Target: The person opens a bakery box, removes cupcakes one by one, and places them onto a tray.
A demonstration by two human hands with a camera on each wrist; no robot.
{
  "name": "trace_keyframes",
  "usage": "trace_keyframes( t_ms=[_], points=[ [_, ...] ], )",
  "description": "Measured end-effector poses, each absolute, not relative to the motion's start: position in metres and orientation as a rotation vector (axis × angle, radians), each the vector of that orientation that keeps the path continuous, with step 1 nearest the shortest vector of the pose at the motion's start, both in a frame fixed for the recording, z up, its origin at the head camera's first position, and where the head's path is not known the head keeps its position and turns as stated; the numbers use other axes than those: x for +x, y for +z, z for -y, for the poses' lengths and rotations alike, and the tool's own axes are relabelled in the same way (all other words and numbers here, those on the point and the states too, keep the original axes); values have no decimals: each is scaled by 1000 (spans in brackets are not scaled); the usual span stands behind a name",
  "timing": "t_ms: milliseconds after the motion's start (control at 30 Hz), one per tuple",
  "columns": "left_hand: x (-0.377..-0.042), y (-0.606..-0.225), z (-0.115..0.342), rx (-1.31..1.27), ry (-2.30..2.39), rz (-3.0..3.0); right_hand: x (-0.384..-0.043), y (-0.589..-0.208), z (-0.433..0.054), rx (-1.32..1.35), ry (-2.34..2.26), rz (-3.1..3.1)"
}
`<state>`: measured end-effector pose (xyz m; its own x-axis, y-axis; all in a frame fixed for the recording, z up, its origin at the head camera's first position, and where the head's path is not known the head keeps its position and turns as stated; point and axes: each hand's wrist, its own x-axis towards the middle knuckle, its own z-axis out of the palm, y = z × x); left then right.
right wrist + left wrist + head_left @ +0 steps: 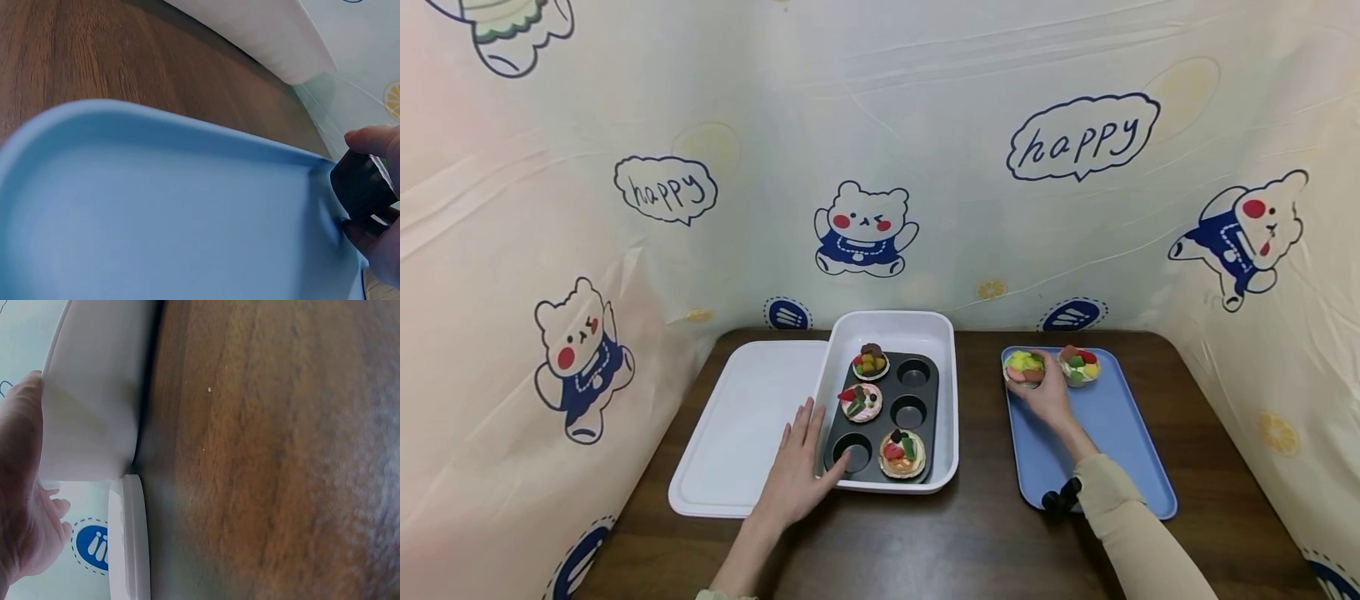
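Observation:
My right hand (1047,398) pinches a fruit tart (1024,367) with yellow, green and pink toppings at the far left corner of the blue tray (1101,433). In the right wrist view, thumb and fingers hold its dark cup (361,187) by the sides. Just right of it sits a second fruit tart (1078,365). My left hand (797,467) rests with spread fingers at the left rim of the white bin (949,400), thumb over its near corner. Inside the bin lies a dark muffin pan (917,421) with three tarts, among them a berry tart (901,454) at the near right.
A flat white lid (726,433) lies left of the bin, its right edge beside the bin wall. The brown table (977,533) shows between bin and tray. A printed curtain (865,100) closes off the back and sides.

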<state>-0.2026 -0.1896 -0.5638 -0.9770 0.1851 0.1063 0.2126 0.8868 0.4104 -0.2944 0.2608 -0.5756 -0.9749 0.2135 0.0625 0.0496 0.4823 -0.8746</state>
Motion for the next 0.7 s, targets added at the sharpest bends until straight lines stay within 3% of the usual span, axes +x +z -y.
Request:
trace_keyframes(
  t_ms=[700],
  points=[
    [-203, -564, 190, -301, -663, 3006, -302, -582, -261, -251, 1450, 2622]
  ],
)
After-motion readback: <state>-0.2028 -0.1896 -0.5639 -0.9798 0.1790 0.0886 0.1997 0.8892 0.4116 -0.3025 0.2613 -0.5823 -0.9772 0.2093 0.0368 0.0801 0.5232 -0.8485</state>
